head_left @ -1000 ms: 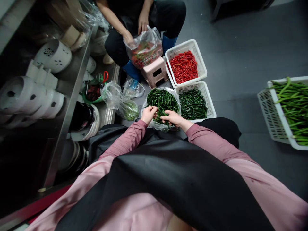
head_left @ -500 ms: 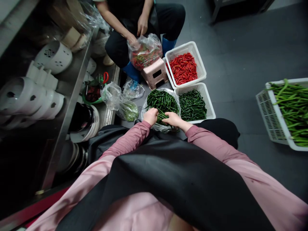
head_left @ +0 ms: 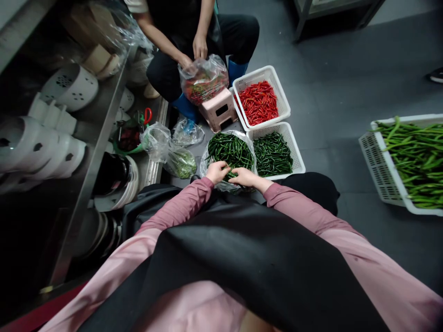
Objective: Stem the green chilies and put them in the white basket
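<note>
Both hands rest in a clear plastic bag of green chillies (head_left: 231, 150) on the floor: the left hand (head_left: 216, 171) and the right hand (head_left: 245, 176) lie close together on the near edge of the pile, fingers curled among the chillies. Just right of the bag stands a white basket of green chillies (head_left: 275, 154), and beyond it a white basket of red chillies (head_left: 259, 102). A second person's hands (head_left: 200, 47) hold a bag of mixed chillies (head_left: 202, 83) over a pink stool (head_left: 219, 109).

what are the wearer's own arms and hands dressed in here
Both arms are in long dusty-pink sleeves that end at the wrists. The left hand and right hand are bare, with no gloves; no rings or watch can be made out. A black apron covers the lap between the sleeves.
</note>
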A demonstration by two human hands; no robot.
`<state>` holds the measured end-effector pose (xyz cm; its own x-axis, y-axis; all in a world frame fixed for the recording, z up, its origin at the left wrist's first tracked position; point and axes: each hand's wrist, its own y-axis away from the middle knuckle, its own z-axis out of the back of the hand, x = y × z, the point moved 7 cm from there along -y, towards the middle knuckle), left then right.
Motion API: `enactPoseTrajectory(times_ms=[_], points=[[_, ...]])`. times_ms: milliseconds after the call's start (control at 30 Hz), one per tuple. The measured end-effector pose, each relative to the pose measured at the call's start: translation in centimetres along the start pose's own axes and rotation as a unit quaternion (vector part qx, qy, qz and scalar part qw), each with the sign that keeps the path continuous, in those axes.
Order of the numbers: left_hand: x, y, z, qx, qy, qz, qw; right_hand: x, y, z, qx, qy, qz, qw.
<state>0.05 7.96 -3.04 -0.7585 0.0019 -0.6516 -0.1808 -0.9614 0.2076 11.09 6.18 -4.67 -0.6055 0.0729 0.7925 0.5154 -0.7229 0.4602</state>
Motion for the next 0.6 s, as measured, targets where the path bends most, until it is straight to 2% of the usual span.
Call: enactPoseTrajectory(times_ms=[67, 100, 200, 267, 367, 467, 533, 600], points=[[-1.1, -0.1, -0.5, 0.006, -0.139, -0.068, 0.988, -0.3, 0.0, 0.1, -0.007, 0.025, -0.020, 0.999], [-1.1, -0.2, -0.8, 0.017, -0.184, -0.077, 0.980, -0.3, 0.1, 0.2, -0.009, 0.032, -0.028, 0.999], [0.8, -0.9, -0.8, 0.047, -0.244, -0.008, 0.969, -0.6, 0.5, 0.5, -0.006, -0.018, -0.060, 0.998], [2.1, -1.2, 0.1, 0.037, -0.261, 0.044, 0.964, -0.9, 0.7, 0.8, -0.007, -0.139, -0.085, 0.987], [1.8, -2.0, 1.4, 0.004, -0.262, 0.056, 0.963, -1.4, 1.0, 1.6, -0.027, -0.351, -0.111, 0.929], [-0.2, -3.5, 1.3, -0.009, -0.263, 0.022, 0.965, -2.0, 0.9, 2.3, -0.059, -0.472, -0.133, 0.870], [-1.3, -4.7, 0.7, 0.001, -0.280, 0.007, 0.960, -2.3, 0.7, 2.5, -0.082, -0.500, -0.136, 0.852], [-2.0, -5.5, 0.6, 0.004, -0.288, 0.007, 0.958, -2.5, 0.5, 2.8, -0.110, -0.497, -0.122, 0.852]])
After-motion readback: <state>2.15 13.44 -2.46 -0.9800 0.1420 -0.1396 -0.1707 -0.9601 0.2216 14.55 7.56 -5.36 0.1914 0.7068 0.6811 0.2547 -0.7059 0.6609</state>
